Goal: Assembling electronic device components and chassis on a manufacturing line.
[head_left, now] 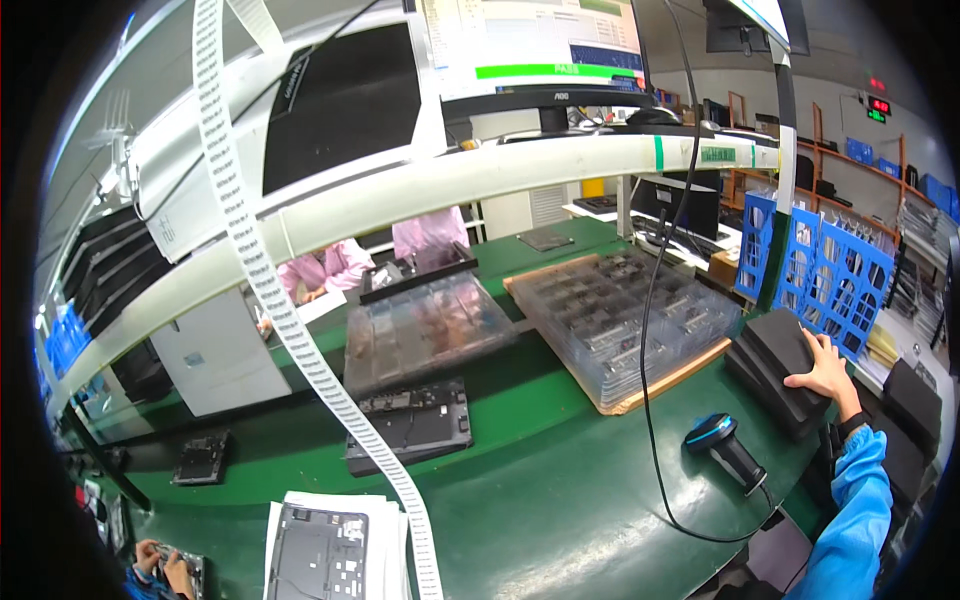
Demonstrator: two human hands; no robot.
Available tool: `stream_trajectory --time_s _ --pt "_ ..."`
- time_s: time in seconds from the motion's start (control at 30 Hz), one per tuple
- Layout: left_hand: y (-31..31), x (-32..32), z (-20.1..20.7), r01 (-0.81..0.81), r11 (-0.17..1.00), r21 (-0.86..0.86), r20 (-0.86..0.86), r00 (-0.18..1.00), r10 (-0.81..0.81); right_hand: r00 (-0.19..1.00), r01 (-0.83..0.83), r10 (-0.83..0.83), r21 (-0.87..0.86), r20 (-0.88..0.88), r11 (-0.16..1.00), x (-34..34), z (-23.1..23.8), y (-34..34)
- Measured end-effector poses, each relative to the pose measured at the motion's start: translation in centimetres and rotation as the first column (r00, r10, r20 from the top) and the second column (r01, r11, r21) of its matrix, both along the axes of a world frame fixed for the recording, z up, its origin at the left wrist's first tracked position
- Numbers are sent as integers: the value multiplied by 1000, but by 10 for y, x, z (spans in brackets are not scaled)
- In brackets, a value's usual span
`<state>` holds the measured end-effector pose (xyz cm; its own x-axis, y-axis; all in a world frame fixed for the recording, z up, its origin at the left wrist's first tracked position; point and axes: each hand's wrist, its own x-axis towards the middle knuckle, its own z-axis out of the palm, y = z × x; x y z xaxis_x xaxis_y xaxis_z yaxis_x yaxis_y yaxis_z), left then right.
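Observation:
My right hand (828, 372), in a blue sleeve with a dark band at the wrist, reaches to the right end of the bench. Its thumb and fingers grip the upper edge of a black foam-like block (768, 345), one of a few dark slabs leaning together there. Nearer to me lies a black-and-blue barcode scanner (728, 452), its cable curling toward the bench edge. My left hand is out of view. A dark laptop chassis part (318, 548) rests on white sheets at the front. Farther back is another dark laptop part (415, 425).
Stacked clear trays (630, 325) of small parts stand on a wooden board, left of the block. A label strip (310, 350) and a black cable (650, 390) hang across the bench. A co-worker's hands (165, 568) hold a device at lower left. Blue racks (815, 265) stand behind.

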<state>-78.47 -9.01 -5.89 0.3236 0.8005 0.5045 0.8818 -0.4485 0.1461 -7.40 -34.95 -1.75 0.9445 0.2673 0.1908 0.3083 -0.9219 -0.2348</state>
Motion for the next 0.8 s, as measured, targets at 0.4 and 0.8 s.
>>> stream_trajectory --time_s 0.4,0.8 --pt "21 -5 -3 -244 966 -86 79 965 251 650 -752 688 402 322 522 -188 86 41" --pt "-10 -94 -32 -298 932 206 99 954 283 -307 -935 951 179 33 -307 -254 -75 170"
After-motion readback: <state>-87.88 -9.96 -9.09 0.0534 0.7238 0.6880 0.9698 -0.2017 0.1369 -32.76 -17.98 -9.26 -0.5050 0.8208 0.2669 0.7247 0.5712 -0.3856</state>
